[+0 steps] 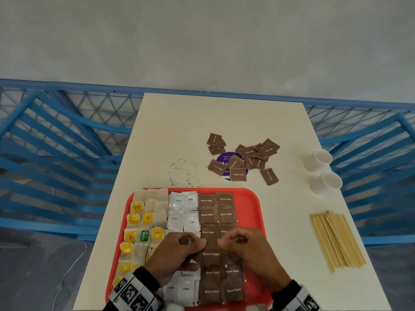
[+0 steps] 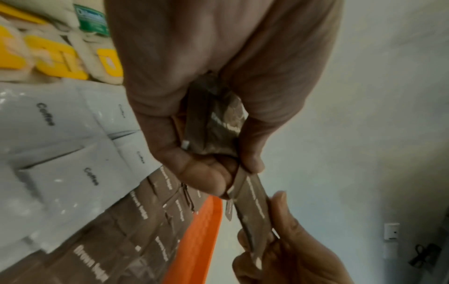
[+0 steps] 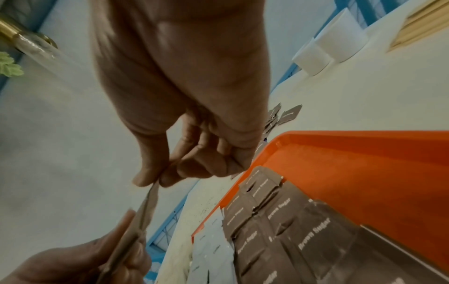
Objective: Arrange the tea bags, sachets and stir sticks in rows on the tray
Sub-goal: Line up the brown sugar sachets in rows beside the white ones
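Note:
The red tray (image 1: 251, 198) holds tea bags (image 1: 143, 221) at the left, white coffee sachets (image 1: 183, 212) in the middle and brown sugar sachets (image 1: 216, 207) in two columns. Over the near part of the tray my left hand (image 1: 193, 243) grips a small bundle of brown sugar sachets (image 2: 213, 123) in its curled fingers. One sachet (image 1: 211, 254) stretches between both hands. My right hand (image 1: 226, 243) pinches its right edge, seen edge-on in the right wrist view as a thin sachet (image 3: 148, 207) between thumb and forefinger. Wooden stir sticks (image 1: 336, 241) lie in a bundle on the table at the right.
Several loose brown sugar sachets (image 1: 244, 158) lie on the white table beyond the tray, partly over a purple sticker (image 1: 225, 157). Spilled tea grains (image 1: 182, 171) are scattered left of them. Two white paper cups (image 1: 317, 159) lie at the right edge. Blue railings flank the table.

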`<act>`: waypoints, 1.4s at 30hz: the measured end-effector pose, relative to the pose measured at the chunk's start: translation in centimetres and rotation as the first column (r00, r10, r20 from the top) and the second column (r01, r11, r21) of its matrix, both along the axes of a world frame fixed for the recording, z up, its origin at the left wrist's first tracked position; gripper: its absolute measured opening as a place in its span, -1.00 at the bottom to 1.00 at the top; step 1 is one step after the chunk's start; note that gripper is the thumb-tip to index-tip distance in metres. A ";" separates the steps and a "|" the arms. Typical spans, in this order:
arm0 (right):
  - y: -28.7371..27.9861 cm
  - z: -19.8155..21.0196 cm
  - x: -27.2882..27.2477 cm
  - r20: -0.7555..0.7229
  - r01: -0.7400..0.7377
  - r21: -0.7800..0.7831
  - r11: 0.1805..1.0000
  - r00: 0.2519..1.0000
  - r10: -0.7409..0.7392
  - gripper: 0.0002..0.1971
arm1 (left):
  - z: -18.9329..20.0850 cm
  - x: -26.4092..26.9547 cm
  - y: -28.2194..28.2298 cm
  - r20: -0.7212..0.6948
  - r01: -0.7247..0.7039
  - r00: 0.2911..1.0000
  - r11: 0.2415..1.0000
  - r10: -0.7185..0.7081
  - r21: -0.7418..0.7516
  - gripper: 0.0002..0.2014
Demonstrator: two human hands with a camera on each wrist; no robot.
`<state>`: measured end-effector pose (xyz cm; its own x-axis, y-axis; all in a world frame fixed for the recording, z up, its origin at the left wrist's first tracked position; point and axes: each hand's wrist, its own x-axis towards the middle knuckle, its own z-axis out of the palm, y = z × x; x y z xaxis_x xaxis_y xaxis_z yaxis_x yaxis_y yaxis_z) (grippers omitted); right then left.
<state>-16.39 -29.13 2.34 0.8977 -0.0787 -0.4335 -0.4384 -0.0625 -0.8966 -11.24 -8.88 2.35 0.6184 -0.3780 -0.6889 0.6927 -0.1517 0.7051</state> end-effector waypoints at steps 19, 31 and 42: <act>1.2 -7.6 5.5 -0.187 0.028 -0.372 0.928 0.977 -0.104 -0.89 | -2.4 0.5 4.7 -0.084 -0.142 0.986 0.988 0.147 0.068 -0.68; 3.0 -1.9 4.2 0.034 0.010 -0.422 0.907 0.999 0.004 -0.81 | -0.2 1.2 3.1 -0.332 -0.368 0.901 0.898 0.279 -0.242 -0.53; 2.4 2.7 0.8 0.042 0.067 0.031 0.997 0.997 -0.069 -0.93 | 2.1 0.3 -1.8 0.294 0.039 0.956 0.998 -0.023 -0.048 -0.82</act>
<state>-15.59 -26.77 5.01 0.9085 -0.1278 -0.3979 -0.4020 -0.0066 -0.9156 -10.95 -10.67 4.41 0.7774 -0.4312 -0.4580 0.4502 -0.1272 0.8838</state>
